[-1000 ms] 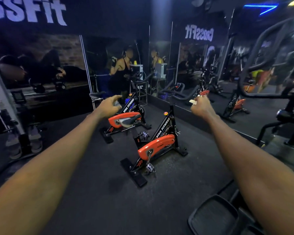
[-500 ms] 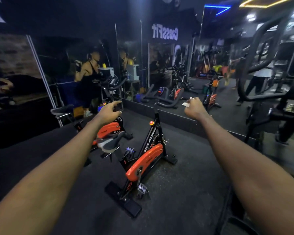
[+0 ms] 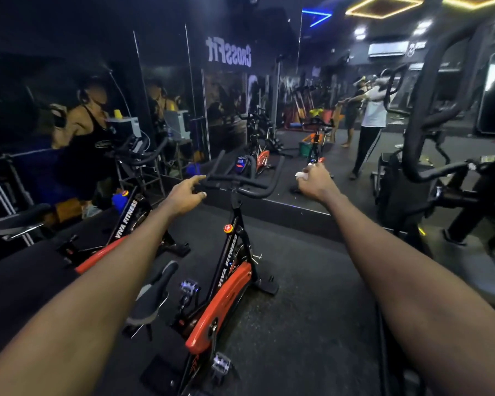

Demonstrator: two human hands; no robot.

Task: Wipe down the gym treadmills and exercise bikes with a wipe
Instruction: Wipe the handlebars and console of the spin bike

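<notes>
**Hands raised at the bike's bars**

Right hand (image 3: 316, 181) at 1 o'clock, its grip closed round a crumpled white wipe (image 3: 300, 175), just beside the handlebar's (image 3: 240, 182) right end. Left hand (image 3: 185, 197) at 11 o'clock, grip open, fingers straight, near the left end. Bare floor (image 3: 303, 324) lies at 3 o'clock between the exercise bike (image 3: 226, 290) and a black machine (image 3: 406, 195). A second bike (image 3: 126, 221) crowds 9 o'clock.

The dark speckled floor (image 3: 312, 315) carries two orange-and-black exercise bikes: the near bike (image 3: 220, 304) mid-floor, the second bike (image 3: 126, 221) toward the left edge — and a black machine (image 3: 397, 195) at the right edge.
</notes>
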